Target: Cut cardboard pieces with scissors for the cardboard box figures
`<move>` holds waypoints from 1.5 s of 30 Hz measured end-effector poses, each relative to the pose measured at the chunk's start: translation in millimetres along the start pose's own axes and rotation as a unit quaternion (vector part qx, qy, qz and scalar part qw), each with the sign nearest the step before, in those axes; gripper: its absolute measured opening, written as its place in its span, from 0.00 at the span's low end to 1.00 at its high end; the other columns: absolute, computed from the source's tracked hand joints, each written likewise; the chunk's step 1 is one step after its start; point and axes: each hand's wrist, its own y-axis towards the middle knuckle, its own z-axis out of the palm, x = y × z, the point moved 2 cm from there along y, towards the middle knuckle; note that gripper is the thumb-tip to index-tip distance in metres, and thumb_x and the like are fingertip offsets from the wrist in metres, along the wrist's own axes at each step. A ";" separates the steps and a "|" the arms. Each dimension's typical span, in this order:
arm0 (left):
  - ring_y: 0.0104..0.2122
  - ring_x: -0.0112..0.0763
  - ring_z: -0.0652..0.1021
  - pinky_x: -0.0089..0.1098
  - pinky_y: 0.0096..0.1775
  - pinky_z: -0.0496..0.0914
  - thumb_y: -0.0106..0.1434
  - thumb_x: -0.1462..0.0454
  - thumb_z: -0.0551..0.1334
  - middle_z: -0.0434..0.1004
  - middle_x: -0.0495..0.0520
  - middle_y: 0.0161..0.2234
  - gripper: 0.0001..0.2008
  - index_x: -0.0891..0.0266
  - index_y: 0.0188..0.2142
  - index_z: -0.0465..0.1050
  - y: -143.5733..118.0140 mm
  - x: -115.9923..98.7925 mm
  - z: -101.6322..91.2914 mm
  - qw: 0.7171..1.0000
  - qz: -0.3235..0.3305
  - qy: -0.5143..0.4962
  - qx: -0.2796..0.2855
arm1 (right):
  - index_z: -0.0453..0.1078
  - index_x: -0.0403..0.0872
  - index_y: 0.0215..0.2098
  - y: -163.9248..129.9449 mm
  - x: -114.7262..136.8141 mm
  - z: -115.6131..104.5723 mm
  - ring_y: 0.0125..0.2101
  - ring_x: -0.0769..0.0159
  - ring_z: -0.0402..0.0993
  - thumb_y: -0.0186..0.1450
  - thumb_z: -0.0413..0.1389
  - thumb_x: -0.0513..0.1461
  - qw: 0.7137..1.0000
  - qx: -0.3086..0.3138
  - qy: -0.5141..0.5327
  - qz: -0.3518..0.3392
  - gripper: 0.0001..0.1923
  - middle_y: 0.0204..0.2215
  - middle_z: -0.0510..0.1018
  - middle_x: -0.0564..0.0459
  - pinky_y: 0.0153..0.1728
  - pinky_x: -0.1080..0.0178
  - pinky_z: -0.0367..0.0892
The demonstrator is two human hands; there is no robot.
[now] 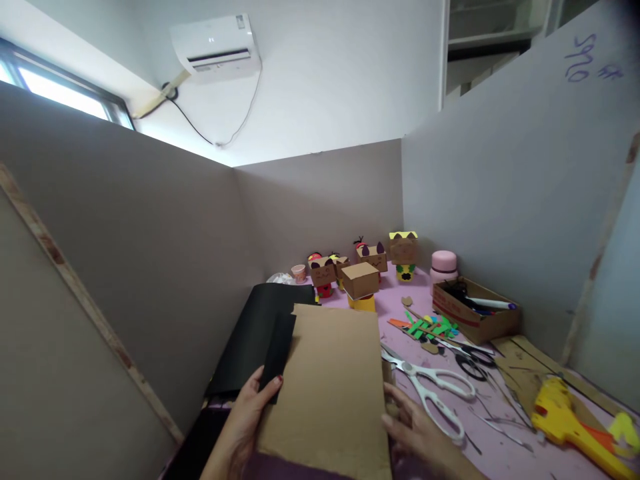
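Holding a brown cardboard sheet (330, 387) at 6 o'clock, the left hand (250, 413) grips its left edge and a black strip (277, 350). The right hand (415, 427) pinches the right edge. At 3 o'clock, a cardboard box (475, 313) holds pens (493, 304).

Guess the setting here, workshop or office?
Likely a small craft booth, partitioned by grey boards: white scissors, a yellow glue gun, finished cardboard box figures, and both hands holding a cardboard sheet.
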 end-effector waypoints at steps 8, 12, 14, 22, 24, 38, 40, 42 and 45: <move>0.40 0.43 0.79 0.38 0.40 0.74 0.50 0.69 0.67 0.78 0.62 0.40 0.20 0.63 0.43 0.66 30.4 -8.7 -16.2 0.982 0.087 0.053 -0.159 | 0.70 0.53 0.39 -7.7 18.0 -11.4 0.22 0.73 0.72 0.56 0.63 0.45 0.998 -0.021 0.043 -0.040 0.14 0.29 0.81 0.57 0.25 0.71 0.64; 0.64 0.51 0.46 0.48 0.61 0.48 0.49 0.66 0.68 0.43 0.73 0.65 0.41 0.68 0.59 0.50 29.5 -29.0 -19.9 0.955 0.144 0.109 -0.236 | 0.71 0.54 0.41 -8.1 19.5 -21.4 0.18 0.75 0.69 0.55 0.64 0.45 0.996 -0.063 0.031 -0.045 0.15 0.28 0.82 0.57 0.17 0.74 0.58; 0.65 0.42 0.40 0.41 0.62 0.40 0.54 0.62 0.65 0.36 0.65 0.67 0.40 0.64 0.62 0.46 18.2 -29.4 -5.6 0.952 0.180 0.123 -0.214 | 0.72 0.53 0.40 -8.0 21.7 -25.9 0.25 0.69 0.75 0.53 0.65 0.45 0.994 -0.093 0.034 -0.050 0.17 0.32 0.83 0.54 0.23 0.70 0.65; 0.38 0.48 0.80 0.39 0.39 0.73 0.48 0.55 0.68 0.82 0.63 0.36 0.21 0.64 0.39 0.71 -19.9 29.2 68.2 0.990 0.078 0.017 0.117 | 0.74 0.52 0.39 -6.9 38.8 -42.2 0.40 0.55 0.77 0.52 0.65 0.48 0.987 -0.146 0.010 -0.064 0.18 0.38 0.83 0.49 0.43 0.55 0.68; 0.39 0.44 0.79 0.35 0.38 0.72 0.51 0.55 0.67 0.82 0.60 0.37 0.20 0.62 0.40 0.69 -22.0 36.9 69.9 0.992 0.093 -0.007 0.086 | 0.74 0.50 0.40 -8.3 39.9 -39.3 0.40 0.54 0.77 0.54 0.63 0.48 0.989 -0.134 0.004 -0.058 0.18 0.39 0.82 0.48 0.42 0.54 0.69; 0.35 0.46 0.80 0.36 0.34 0.73 0.45 0.53 0.70 0.83 0.55 0.29 0.21 0.59 0.36 0.72 -19.3 55.6 60.3 0.998 0.038 -0.048 0.026 | 0.74 0.44 0.41 -10.6 31.2 -13.8 0.43 0.49 0.76 0.53 0.65 0.45 0.985 -0.052 0.163 0.015 0.20 0.36 0.83 0.43 0.48 0.49 0.66; 0.36 0.48 0.80 0.39 0.36 0.72 0.43 0.52 0.70 0.83 0.57 0.30 0.21 0.61 0.33 0.74 -18.2 59.5 62.8 0.998 0.042 -0.041 0.034 | 0.70 0.44 0.45 -12.9 30.5 -16.0 0.42 0.51 0.77 0.54 0.64 0.45 0.977 -0.116 0.172 0.046 0.23 0.37 0.83 0.44 0.47 0.50 0.67; 0.40 0.50 0.78 0.40 0.39 0.71 0.42 0.50 0.69 0.82 0.59 0.32 0.21 0.62 0.32 0.76 -17.3 62.2 62.9 0.998 0.063 -0.016 0.025 | 0.67 0.44 0.49 -14.6 32.8 -17.3 0.42 0.52 0.78 0.54 0.64 0.45 0.971 -0.156 0.170 0.055 0.27 0.38 0.83 0.44 0.46 0.51 0.68; 0.46 0.50 0.74 0.42 0.45 0.68 0.45 0.48 0.66 0.81 0.59 0.36 0.20 0.61 0.30 0.77 -18.0 62.3 58.4 0.996 0.085 0.015 -0.016 | 0.67 0.43 0.51 -16.3 38.0 -17.7 0.44 0.51 0.76 0.53 0.63 0.49 0.972 -0.169 0.153 0.058 0.30 0.40 0.82 0.43 0.47 0.52 0.69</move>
